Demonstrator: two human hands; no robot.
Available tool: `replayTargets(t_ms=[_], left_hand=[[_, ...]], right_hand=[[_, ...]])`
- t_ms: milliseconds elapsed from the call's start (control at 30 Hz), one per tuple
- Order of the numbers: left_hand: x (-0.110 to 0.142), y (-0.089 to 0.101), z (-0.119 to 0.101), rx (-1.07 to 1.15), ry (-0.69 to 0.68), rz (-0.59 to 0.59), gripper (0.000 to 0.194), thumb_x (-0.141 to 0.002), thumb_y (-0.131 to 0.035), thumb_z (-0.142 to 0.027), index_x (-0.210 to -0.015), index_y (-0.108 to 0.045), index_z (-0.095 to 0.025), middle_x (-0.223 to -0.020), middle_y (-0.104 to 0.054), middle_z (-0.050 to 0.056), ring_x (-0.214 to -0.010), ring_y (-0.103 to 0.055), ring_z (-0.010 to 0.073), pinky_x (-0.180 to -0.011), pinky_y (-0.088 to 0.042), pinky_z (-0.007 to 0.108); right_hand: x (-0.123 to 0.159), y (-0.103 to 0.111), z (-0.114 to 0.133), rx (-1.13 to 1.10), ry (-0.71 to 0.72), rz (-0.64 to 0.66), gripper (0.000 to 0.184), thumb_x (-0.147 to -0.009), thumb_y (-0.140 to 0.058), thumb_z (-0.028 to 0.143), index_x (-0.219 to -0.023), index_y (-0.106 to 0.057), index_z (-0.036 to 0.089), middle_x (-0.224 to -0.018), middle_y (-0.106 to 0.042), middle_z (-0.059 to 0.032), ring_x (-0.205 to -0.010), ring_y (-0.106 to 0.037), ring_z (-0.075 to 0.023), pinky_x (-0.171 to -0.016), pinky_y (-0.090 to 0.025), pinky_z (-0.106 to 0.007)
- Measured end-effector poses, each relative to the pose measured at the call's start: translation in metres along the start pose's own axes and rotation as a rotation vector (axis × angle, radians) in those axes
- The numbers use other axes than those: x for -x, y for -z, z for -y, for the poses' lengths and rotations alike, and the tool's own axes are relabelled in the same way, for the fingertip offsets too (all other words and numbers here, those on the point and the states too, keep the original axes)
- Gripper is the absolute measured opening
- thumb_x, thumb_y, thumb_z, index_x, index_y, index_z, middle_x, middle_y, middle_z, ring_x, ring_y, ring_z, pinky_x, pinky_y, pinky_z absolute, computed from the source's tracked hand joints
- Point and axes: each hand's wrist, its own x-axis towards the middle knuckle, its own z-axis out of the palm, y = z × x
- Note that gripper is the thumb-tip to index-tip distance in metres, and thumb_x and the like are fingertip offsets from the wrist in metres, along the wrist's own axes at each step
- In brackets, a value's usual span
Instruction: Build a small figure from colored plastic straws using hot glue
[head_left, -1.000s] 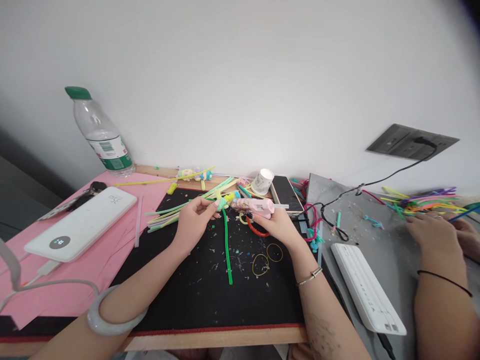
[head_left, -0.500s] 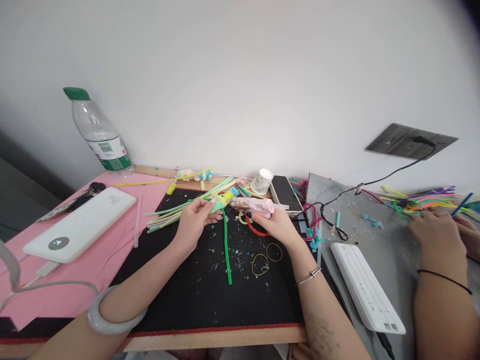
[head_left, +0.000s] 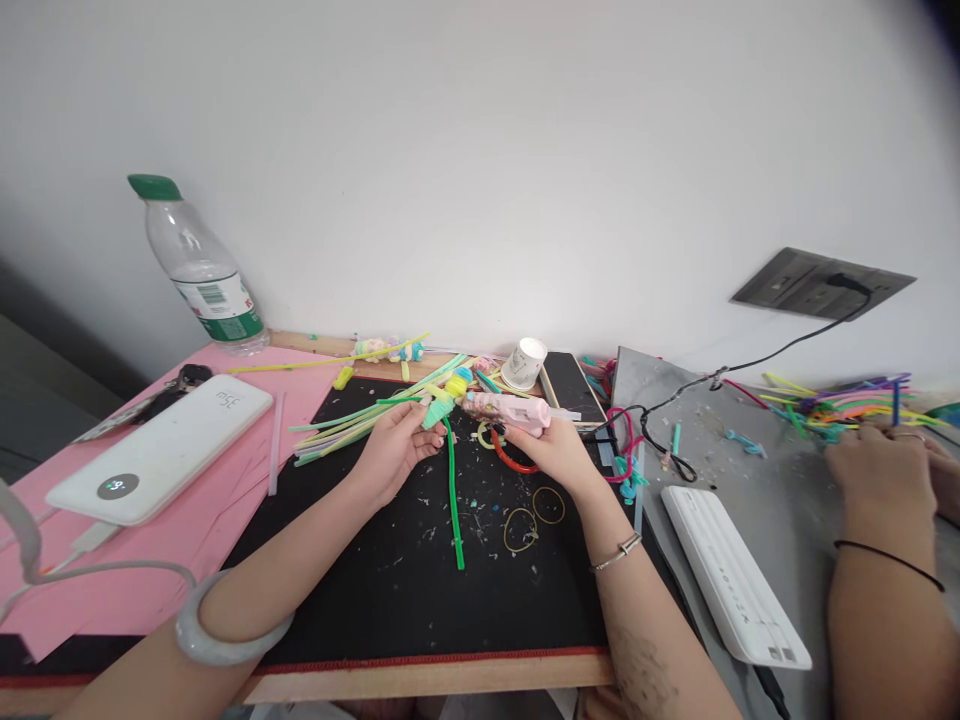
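My left hand (head_left: pixel 397 447) pinches a small figure of coiled pipe cleaners (head_left: pixel 442 400), mint green below, yellow and blue above. A green pipe cleaner (head_left: pixel 454 500) hangs down from beside it onto the black mat. In my right hand (head_left: pixel 559 445) is a pink glue gun (head_left: pixel 510 410), its nozzle end pointing left, close to the figure. Whether the nozzle touches it I cannot tell. A clear glue stick (head_left: pixel 566 414) pokes out of the gun's back. Below the gun lies a red ring (head_left: pixel 514 457).
Loose pipe cleaners (head_left: pixel 337 430) and a paper cup (head_left: pixel 523 363) stand behind my hands. Left are a bottle (head_left: pixel 214 290) and a white power bank (head_left: pixel 165 450) on pink paper; another power bank (head_left: pixel 735 575) lies right. A black cord (head_left: pixel 757 355) runs to the socket. A co-worker's hands (head_left: pixel 885 460) work at right.
My left hand has turned the pipe-cleaner figure slightly, so its top leans differently. The glue gun has stayed nearly still. At right, the co-worker's blue pipe cleaner has swung upright.
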Motion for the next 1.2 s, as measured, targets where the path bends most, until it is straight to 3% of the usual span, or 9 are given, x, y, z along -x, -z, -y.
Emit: replayTargets(t_ms=[167,433,767,1067,1200], left_hand=[[-0.0001,-0.0029,-0.0042,0.216,0.16,0.084,0.01,-0.089,-0.054,-0.021,-0.08,-0.053,-0.016,-0.063,-0.055,-0.002,-0.045,-0.047,0.0031,-0.047,-0.042,0.013],[0.0027,-0.0008,-0.0085,0.456,0.406,0.235,0.021,-0.092,-0.044,-0.01,-0.071,-0.047,-0.014,-0.061,-0.04,-0.006,-0.039,-0.036,0.0,-0.042,-0.035,0.013],[0.0017,0.0023,-0.007,0.488,0.491,0.348,0.02,-0.09,-0.043,-0.006,-0.072,-0.047,-0.014,-0.057,-0.033,-0.008,-0.037,-0.034,0.0008,-0.041,-0.032,0.016],[0.002,0.0031,-0.0053,0.457,0.491,0.334,0.02,-0.088,-0.044,-0.004,-0.072,-0.046,-0.015,-0.058,-0.033,-0.007,-0.037,-0.033,0.0003,-0.042,-0.032,0.015],[0.0023,0.0012,-0.004,0.407,0.454,0.319,0.019,-0.089,-0.043,-0.006,-0.073,-0.047,-0.015,-0.059,-0.034,-0.007,-0.038,-0.034,0.0005,-0.043,-0.033,0.015]], right_hand=[[-0.0002,-0.0011,0.0002,-0.002,0.019,-0.013,0.031,-0.081,-0.061,0.029,-0.109,-0.068,0.016,-0.113,-0.069,-0.0095,-0.104,-0.064,-0.0266,-0.091,-0.05,-0.038],[0.0005,-0.0026,-0.001,-0.009,0.017,-0.024,0.032,-0.081,-0.061,0.031,-0.108,-0.068,0.016,-0.11,-0.071,-0.0093,-0.103,-0.065,-0.027,-0.091,-0.051,-0.038],[0.0023,-0.002,0.0012,-0.075,0.015,-0.029,0.034,-0.079,-0.063,0.035,-0.108,-0.068,0.017,-0.109,-0.071,-0.0099,-0.102,-0.065,-0.0272,-0.092,-0.05,-0.04],[0.0024,-0.004,0.0056,-0.073,-0.016,0.001,0.032,-0.076,-0.065,0.037,-0.099,-0.07,0.014,-0.099,-0.073,-0.0099,-0.093,-0.068,-0.0271,-0.084,-0.053,-0.038],[0.0027,-0.0063,0.0081,-0.022,-0.013,-0.01,0.033,-0.077,-0.064,0.035,-0.103,-0.071,0.017,-0.101,-0.073,-0.008,-0.094,-0.067,-0.0274,-0.085,-0.053,-0.038]])
